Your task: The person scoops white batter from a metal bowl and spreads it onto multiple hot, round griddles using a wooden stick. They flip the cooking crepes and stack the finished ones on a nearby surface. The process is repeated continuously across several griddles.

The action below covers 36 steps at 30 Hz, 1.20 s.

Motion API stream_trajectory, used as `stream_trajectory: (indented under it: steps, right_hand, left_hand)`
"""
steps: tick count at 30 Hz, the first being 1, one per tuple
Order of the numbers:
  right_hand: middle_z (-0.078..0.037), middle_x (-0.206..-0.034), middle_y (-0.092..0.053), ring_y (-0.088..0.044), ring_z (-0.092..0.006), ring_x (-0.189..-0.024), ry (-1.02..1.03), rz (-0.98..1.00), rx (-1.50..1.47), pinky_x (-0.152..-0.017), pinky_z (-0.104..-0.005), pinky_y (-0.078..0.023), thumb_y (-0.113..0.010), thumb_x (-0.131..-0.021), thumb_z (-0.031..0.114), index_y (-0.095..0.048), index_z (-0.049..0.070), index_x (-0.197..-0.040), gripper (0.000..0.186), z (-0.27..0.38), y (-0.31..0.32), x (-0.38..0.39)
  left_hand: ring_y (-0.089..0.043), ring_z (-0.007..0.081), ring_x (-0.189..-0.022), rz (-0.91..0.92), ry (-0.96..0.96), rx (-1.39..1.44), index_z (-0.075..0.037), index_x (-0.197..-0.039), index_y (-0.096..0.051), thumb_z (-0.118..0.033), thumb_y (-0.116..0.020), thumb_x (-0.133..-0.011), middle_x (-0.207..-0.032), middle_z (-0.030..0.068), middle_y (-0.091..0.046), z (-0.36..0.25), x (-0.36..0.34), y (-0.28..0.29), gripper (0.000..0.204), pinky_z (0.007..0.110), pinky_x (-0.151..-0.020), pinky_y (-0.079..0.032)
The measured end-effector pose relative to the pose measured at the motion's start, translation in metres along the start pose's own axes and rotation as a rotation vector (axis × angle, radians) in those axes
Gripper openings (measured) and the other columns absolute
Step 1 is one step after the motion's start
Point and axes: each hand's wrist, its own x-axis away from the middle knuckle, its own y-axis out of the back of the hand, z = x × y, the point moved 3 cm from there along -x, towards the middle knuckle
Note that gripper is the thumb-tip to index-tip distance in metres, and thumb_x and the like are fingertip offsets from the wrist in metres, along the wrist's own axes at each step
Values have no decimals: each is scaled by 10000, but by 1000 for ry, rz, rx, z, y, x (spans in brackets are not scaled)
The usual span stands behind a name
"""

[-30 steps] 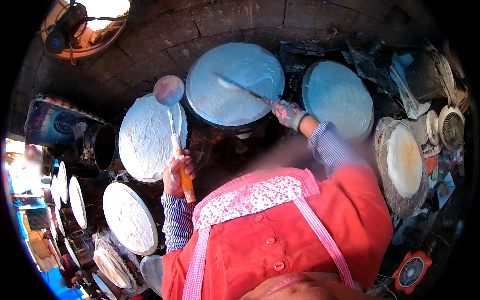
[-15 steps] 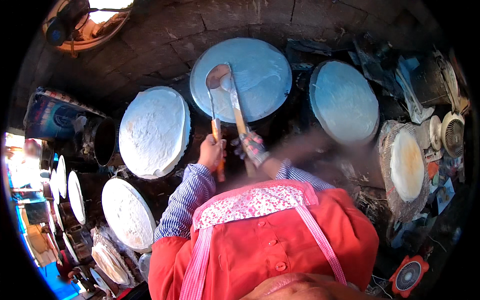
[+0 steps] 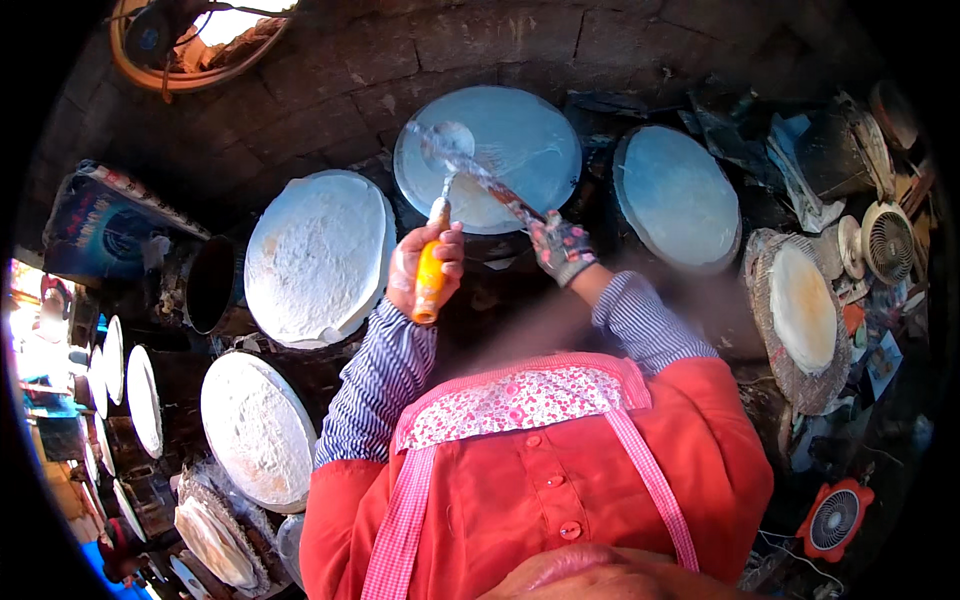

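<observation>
Above a round pan (image 3: 540, 140) coated with a thin pale layer, two tools cross. My left hand (image 3: 407, 272) is closed round the orange-yellow handle of a ladle (image 3: 452, 138), whose round bowl hangs over the pan. In a patterned glove, my right hand (image 3: 562, 248) grips a long flat stick (image 3: 505, 195). The stick slants up to the left, its blurred far end at the ladle's bowl; whether they touch, I cannot tell. To the left stands a round top covered with a thick white sheet (image 3: 318, 255); on the right is another pale-coated round pan (image 3: 680, 195).
Another white round (image 3: 258, 430) lies at lower left. A woven round tray (image 3: 758, 340) holding pale sheets stands at right, near a white fan (image 3: 887, 243) and a red-rimmed fan (image 3: 836, 518). A dark block wall (image 3: 480, 45) runs behind the pans.
My left hand has tilted the ladle, bringing its yellow handle up. My right hand has moved right and up, swinging the stick from nearly upright to a slant across the ladle.
</observation>
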Motion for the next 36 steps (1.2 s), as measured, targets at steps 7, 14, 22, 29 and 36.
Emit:
stream_trajectory:
  steps: [7,14,22,29,36]
  right_hand:
    - [-9,-744,-527,-540,-139,-641,-95,103,-289,-487,-283,-438,-467,-823,254,-502,177,-996,193,-100,38,43]
    - [-60,-821,-532,-534,-149,-662,615,-108,165,-593,-328,-468,-471,-813,203,-431,158,-1208,400,-10,44,-11]
    - [-123,-917,-572,-589,-144,-791,855,1647,-403,-600,-267,-514,-459,-854,141,-448,14,-1131,305,269,-45,67]
    - [-82,-670,-609,-595,-159,-560,1326,2049,-81,-504,-288,-492,-490,-801,209,-602,39,-922,237,327,-109,250]
    - [-156,-881,-598,-579,-289,-816,1395,1341,-260,-725,-388,-451,-495,-774,347,-620,66,-904,333,357,-175,144]
  left_hand:
    - [-440,91,-591,216,-189,202,83,-1076,-340,-146,-375,-877,-746,25,-399,11,54,-42,306,249,-505,-392]
    - [-506,112,-563,198,-979,-152,35,-1109,-315,-163,-395,-867,-771,56,-435,52,164,-70,324,278,-454,-464]
    - [-458,118,-585,-157,-1651,-166,24,-1099,-353,-170,-416,-879,-784,51,-413,185,270,-13,299,301,-520,-461]
    - [-471,124,-585,-432,-1802,33,-36,-1005,-448,-331,-464,-873,-706,37,-460,282,318,87,324,273,-518,-464]
    - [-522,152,-565,-764,-1853,208,-84,-979,-518,-336,-430,-882,-624,-5,-489,316,378,187,283,344,-538,-528]
